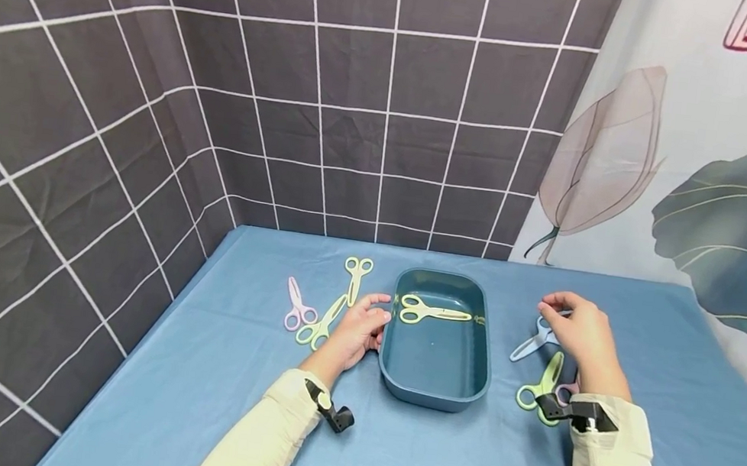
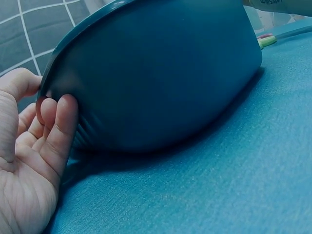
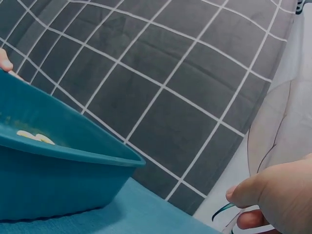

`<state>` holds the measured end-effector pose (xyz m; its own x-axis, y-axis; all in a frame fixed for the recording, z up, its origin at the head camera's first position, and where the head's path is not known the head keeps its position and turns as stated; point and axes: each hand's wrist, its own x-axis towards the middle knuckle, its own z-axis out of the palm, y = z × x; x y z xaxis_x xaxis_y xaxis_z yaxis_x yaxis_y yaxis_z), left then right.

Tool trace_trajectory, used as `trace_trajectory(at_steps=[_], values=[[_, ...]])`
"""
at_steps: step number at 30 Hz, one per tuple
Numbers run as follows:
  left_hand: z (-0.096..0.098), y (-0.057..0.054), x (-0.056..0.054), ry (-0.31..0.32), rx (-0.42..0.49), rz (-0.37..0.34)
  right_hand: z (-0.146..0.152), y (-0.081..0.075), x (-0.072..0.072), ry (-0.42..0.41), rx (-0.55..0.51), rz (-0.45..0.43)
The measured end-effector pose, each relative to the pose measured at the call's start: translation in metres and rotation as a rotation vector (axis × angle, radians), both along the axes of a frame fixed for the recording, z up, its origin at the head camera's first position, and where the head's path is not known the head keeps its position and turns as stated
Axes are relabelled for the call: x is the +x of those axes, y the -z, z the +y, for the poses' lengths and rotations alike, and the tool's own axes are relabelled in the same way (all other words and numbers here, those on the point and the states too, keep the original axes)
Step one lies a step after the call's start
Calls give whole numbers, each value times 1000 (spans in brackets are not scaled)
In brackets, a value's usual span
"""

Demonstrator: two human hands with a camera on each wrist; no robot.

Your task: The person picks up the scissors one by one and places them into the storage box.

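Note:
A dark blue plastic bin stands mid-table with pale yellow scissors lying inside it. My left hand holds the bin's left rim; in the left wrist view, its fingertips lie against the outer wall. Over light blue scissors, to the right of the bin, is my right hand. It covers part of their handles. Thumb and fingers are bent and apart in the right wrist view, with nothing seen between them. Nearer my right wrist lie green scissors and partly hidden pink scissors.
Left of the bin, pink scissors, yellow scissors and yellow-green scissors lie on the blue tablecloth. A dark grid-patterned cloth hangs behind and to the left. A leaf-printed curtain hangs at back right.

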<state>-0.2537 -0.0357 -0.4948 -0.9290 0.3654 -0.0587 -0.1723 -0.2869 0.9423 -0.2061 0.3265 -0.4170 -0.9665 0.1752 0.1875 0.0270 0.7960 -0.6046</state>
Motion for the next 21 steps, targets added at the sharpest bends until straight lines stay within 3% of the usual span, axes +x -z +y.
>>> trace_trajectory(at_steps=[14,21], values=[[0,-1,2,-3,24,10,0,3,-1,-15,15,1],[0,0,2,0,14,15,3,7,-2,-33,82,-62]])
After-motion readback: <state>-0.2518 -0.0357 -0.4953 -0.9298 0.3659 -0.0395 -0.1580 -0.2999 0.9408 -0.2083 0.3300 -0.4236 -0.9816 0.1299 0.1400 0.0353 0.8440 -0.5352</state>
